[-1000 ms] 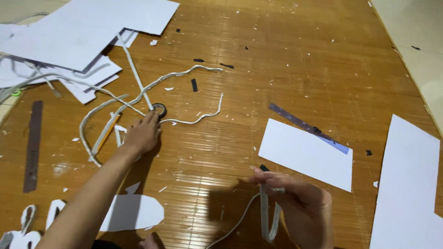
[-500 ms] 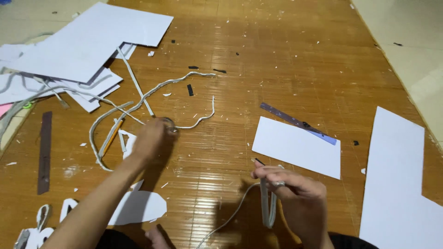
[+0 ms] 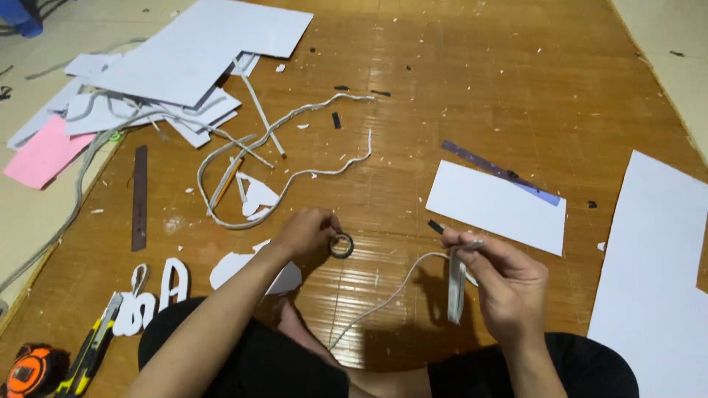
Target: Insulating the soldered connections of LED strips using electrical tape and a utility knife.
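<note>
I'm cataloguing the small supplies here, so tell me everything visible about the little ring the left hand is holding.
The small ring looks like a dark, narrow roll of tape with an open centre. It is pinched at its edge by the left hand and held on edge just above, or on, the wooden floor. Its material is too small to confirm.

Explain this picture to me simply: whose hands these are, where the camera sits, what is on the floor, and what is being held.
The camera sits on a person's head, looking down at their own two bare hands above a wooden floor. The left hand holds a small dark tape roll in its fingers. The right hand pinches a thin white strip that trails down toward the lap. Around them lie white sheets, a curled white strip, a dark ruler, cut-out letters, a utility knife and a tape measure.
</note>
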